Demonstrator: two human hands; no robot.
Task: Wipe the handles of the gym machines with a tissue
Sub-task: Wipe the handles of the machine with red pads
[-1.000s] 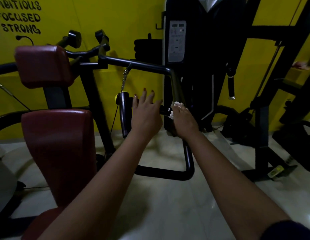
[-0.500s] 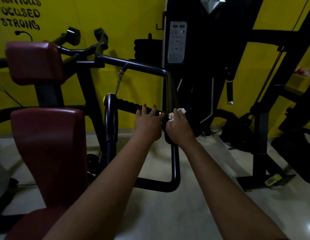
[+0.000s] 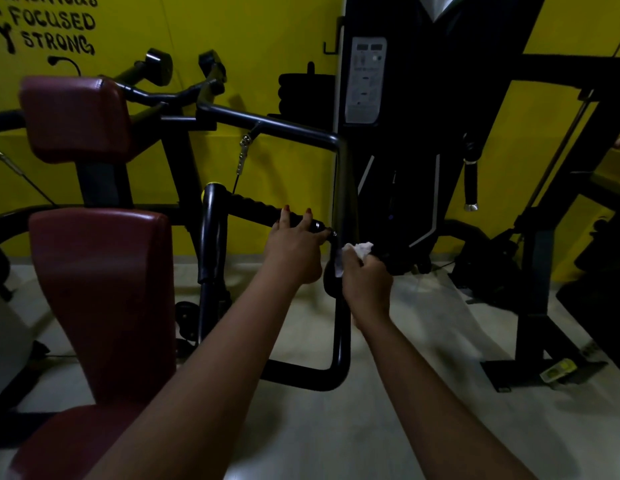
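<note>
The right grip (image 3: pixel 367 285), seen in the head view, is bunching a crumpled white tissue (image 3: pixel 360 249) beside the black upright bar (image 3: pixel 343 188), just past the end of the ribbed handle (image 3: pixel 256 206). The thin tissue is likely risking a snag and tear on the bolt (image 3: pixel 333 233) at that joint, and the wipe may be missing the handle itself. The right grip is closing tightly round the tissue. The left grip (image 3: pixel 294 244) is curling its fingers over the handle's right end, apparently steadying it.

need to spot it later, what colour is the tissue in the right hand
The tissue is white, head view.
</note>
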